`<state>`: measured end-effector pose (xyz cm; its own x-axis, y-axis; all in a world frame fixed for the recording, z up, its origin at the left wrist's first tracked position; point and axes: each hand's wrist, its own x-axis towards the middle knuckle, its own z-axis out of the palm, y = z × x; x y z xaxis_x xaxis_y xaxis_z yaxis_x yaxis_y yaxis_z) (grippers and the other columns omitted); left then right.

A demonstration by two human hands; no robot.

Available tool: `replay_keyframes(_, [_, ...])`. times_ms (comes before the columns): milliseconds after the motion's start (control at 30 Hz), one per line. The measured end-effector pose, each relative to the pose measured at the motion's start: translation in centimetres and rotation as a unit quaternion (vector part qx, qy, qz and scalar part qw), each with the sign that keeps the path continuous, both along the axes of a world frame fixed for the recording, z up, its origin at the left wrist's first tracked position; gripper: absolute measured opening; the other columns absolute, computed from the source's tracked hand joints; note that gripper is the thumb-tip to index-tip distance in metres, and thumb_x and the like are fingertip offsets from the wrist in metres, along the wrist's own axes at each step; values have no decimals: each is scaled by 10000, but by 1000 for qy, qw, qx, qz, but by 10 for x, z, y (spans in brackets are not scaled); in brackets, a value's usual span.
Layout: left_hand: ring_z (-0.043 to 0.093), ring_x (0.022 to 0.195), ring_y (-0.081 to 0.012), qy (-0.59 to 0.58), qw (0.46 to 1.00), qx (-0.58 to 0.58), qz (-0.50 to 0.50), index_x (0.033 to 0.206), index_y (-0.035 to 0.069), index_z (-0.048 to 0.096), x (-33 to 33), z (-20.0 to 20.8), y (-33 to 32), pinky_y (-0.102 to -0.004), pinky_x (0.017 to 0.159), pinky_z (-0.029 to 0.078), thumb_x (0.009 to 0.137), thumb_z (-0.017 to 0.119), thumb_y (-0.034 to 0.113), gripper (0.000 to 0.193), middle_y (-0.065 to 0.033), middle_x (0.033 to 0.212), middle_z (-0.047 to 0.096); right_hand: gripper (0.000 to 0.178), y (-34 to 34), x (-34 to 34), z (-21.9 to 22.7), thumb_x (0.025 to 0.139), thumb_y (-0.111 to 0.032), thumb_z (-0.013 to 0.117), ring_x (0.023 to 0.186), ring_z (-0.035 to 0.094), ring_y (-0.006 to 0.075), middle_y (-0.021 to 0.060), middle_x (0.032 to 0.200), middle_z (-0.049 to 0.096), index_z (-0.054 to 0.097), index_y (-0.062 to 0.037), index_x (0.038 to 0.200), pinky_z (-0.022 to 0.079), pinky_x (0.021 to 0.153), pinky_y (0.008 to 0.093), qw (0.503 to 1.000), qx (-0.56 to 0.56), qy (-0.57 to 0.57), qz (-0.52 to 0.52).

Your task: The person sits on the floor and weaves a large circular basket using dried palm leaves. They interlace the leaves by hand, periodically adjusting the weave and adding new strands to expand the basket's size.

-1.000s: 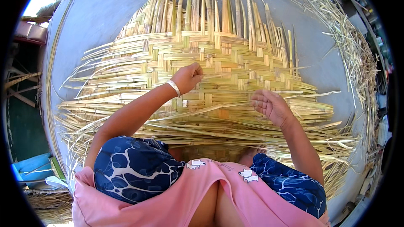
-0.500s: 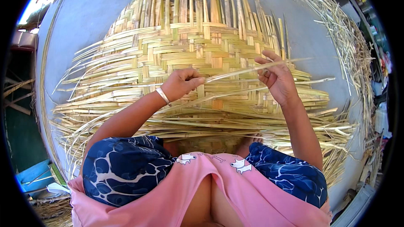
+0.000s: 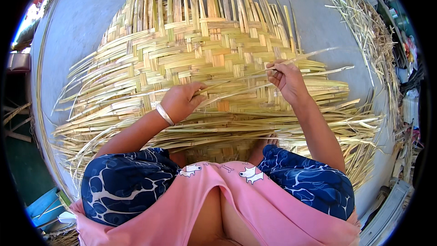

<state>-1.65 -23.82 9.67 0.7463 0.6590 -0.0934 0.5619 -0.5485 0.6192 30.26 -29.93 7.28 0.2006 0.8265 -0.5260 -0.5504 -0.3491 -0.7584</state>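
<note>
A partly woven mat point(image 3: 214, 57) of flat yellow-green split-cane strips lies before me, with loose strip ends standing out on its far side and both flanks. Over its middle, my right hand point(image 3: 287, 79) pinches a long thin cane strip point(image 3: 309, 55), whose free tip points to the upper right. Wearing a silver bracelet point(image 3: 165, 115), my left hand point(image 3: 180, 101) is closed near the strip's other end, thumb and forefinger around it. Between my hands the strip hangs just above the weave; whether it touches is unclear.
A bundle of long loose strips point(image 3: 227, 125) crosses the near side of the mat, by my bare foot point(image 3: 272, 140). Cut scraps point(image 3: 359, 23) heap along the right of the grey floor point(image 3: 314, 13). A blue container point(image 3: 45, 209) stands at lower left.
My left hand has moved slightly down and left. The right hand's spread fingers have closed into a pinch on the strip. The whole view has shifted a little.
</note>
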Motion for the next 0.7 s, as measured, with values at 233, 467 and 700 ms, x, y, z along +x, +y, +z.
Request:
replay_keyframes(233, [565, 494, -110, -28, 946, -283, 157, 901, 6, 614, -9, -17, 0, -259, 463, 450, 877, 594, 226, 223, -61, 655, 624, 78, 0, 18, -5, 872, -64, 523, 713, 636, 155, 96, 876, 639, 521, -62, 950, 531, 598, 246, 999, -7, 14, -45])
replay_keyframes(467, [509, 434, -73, 44, 863, -470, 182, 827, 31, 616, -19, -23, 3, -197, 404, 398, 883, 588, 249, 227, -24, 616, 602, 161, 0, 1, 21, 868, -158, 617, 728, 637, 132, 77, 875, 632, 532, -51, 954, 547, 627, 231, 995, 54, -76, 17])
replay_keyframes(700, [484, 433, -57, 32, 878, -444, 178, 789, 47, 632, -31, -23, 9, -196, 414, 389, 861, 616, 254, 219, -7, 600, 588, 188, -5, 35, -6, 840, -177, 663, 698, 621, 118, 39, 798, 601, 529, -57, 894, 534, 578, 235, 995, -26, -88, -43])
